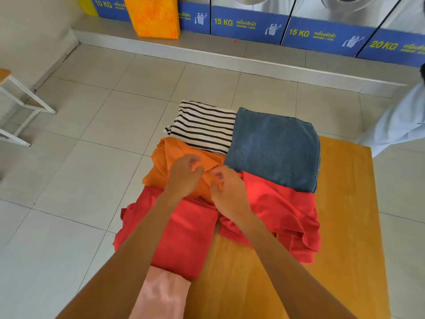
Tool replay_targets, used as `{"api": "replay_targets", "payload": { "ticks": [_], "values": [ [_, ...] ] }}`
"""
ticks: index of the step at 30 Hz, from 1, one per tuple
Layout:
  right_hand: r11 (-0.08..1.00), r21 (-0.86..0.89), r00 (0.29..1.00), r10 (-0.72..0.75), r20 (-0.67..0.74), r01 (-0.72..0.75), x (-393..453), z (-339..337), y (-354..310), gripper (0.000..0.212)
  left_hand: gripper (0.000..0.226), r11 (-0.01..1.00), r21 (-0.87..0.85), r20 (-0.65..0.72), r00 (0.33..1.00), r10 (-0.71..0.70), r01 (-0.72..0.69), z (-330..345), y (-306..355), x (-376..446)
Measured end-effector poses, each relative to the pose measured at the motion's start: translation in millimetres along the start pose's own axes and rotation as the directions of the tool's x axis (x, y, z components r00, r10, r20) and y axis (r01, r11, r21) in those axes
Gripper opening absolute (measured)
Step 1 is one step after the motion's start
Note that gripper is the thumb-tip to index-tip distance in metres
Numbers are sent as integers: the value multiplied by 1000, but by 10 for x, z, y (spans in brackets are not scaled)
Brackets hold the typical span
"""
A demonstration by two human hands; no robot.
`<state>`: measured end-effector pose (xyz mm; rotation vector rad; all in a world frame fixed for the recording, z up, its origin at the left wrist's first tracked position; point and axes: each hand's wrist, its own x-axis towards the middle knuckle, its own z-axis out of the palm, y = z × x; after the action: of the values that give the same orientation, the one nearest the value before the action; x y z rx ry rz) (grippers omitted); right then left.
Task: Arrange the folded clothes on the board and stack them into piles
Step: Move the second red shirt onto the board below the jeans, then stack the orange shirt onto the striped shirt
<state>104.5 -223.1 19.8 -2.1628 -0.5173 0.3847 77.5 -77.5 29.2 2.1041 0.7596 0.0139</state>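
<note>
Frame centre, left to right: left hand [184,174] resting on orange shirt [161,166], fingers loosely curled, gripping nothing; right hand [226,192] pinching shirt's collar. Shirt lying on wooden board [345,203]. Soft, light, floppy; probably best lifted under folded edges.

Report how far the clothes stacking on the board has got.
Done: striped top, denim piece, red garments and pink piece lie folded on the wooden board. In hand: left hand and right hand work at the orange shirt. Left: clothes are spread side by side, partly overlapping; no tidy piles yet.
</note>
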Motion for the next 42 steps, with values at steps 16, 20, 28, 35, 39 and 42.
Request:
{"api": "replay_targets", "payload": {
  "ticks": [16,20,28,35,39,42],
  "values": [
    [795,28,791,606,-80,-606,93,525,116,63,79,917,216,-97,942,-323,336,-358,-734,390],
    [649,365,709,703,48,-668,259,539,145,66,72,889,289,40,924,-381,355,-409,-751,428],
    [895,86,898,440,1,-438,338,482,-8,62,31,920,-215,101,945,-311,327,-731,-744,376],
    [846,432,936,352,-14,-312,983,-149,-344,8,64,909,-408,22,996,-81,83,-1120,-231,882],
    [850,442,930,358,-85,-286,1557,-394,-270,5,72,949,-315,-29,999,22,-30,-1047,78,1473],
    [875,336,898,414,-150,-348,1822,-405,-61,21,69,972,-235,22,1000,-3,8,-843,155,1868]
  ]
}}
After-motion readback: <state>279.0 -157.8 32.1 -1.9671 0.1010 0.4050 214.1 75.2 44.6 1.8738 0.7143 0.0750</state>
